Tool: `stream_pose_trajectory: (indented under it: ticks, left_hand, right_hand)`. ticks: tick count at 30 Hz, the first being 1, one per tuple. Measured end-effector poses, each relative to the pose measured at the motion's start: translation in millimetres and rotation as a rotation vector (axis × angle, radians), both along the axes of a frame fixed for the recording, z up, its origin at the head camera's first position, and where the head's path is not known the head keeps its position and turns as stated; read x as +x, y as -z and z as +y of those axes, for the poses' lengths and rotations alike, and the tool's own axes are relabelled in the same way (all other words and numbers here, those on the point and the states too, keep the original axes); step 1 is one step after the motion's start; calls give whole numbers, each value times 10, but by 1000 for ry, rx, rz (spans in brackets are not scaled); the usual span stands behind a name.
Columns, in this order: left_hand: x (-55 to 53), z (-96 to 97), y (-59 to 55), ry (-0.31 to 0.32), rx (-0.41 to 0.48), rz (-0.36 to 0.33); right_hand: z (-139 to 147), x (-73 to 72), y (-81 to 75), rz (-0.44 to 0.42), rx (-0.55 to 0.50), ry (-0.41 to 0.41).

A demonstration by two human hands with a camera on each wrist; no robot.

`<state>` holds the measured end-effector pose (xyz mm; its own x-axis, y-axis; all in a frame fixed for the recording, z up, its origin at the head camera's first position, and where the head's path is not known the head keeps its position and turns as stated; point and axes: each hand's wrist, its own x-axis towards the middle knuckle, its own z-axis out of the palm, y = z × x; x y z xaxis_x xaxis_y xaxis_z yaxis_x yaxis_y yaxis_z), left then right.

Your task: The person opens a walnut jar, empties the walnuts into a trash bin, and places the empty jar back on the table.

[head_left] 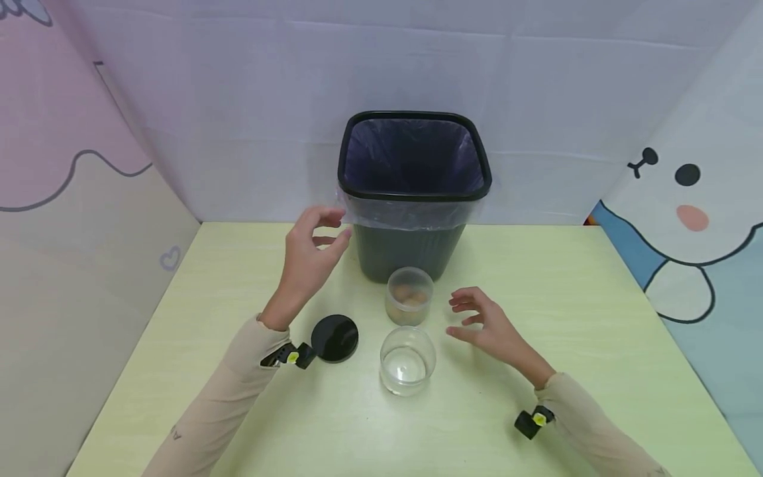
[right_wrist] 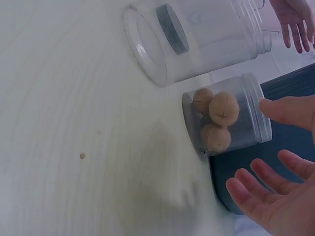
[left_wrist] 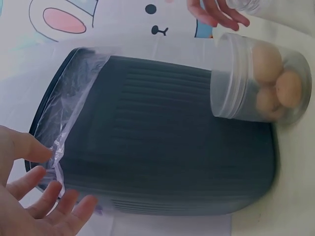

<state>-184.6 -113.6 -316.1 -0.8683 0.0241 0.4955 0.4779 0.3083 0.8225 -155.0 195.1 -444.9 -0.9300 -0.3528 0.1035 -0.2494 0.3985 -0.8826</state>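
My left hand (head_left: 314,255) is raised at the left side of the dark waste bin (head_left: 405,252), thumb and fingers loosely bent and apart, holding nothing. In the left wrist view its fingertips overlap the clear bin liner (left_wrist: 74,105) folded over the rim. My right hand (head_left: 489,328) hovers right of a small clear jar (head_left: 409,296), fingers spread and relaxed, with nothing in it. Several round brown balls, nut-like in look (right_wrist: 224,109), lie at the bottom of that jar, which stands upright in front of the bin. Nearer me stands a larger clear jar (head_left: 408,361), without a lid.
A round black lid (head_left: 335,338) lies on the pale wooden table (head_left: 554,285), left of the larger jar. Behind the bin hangs a white cloth (head_left: 238,99). Printed cartoon panels (head_left: 703,218) line the sides.
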Motion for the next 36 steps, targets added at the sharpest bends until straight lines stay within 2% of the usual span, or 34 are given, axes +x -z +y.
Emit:
stream_pose_trajectory:
  ticks: [13, 17, 20, 24, 29, 36]
  left_hand:
    - [52, 44, 193, 83, 14, -99]
    - [-59, 51, 444, 117, 16, -131]
    - [-148, 66, 625, 138, 4, -156]
    - [-174, 91, 692, 159, -43, -187]
    - [-190, 98, 765, 188, -131, -228]
    - [-201, 129, 818, 249, -166, -251]
  right_hand:
    - [-87, -141, 46, -8, -2, 31]
    - [-177, -98, -102, -27, -6, 27]
    - [-224, -100, -128, -29, -7, 27]
    - [-239, -213, 29, -13, 21, 34]
    - [-308, -286, 104, -36, 32, 29]
    - [-407, -340, 191, -54, 86, 4]
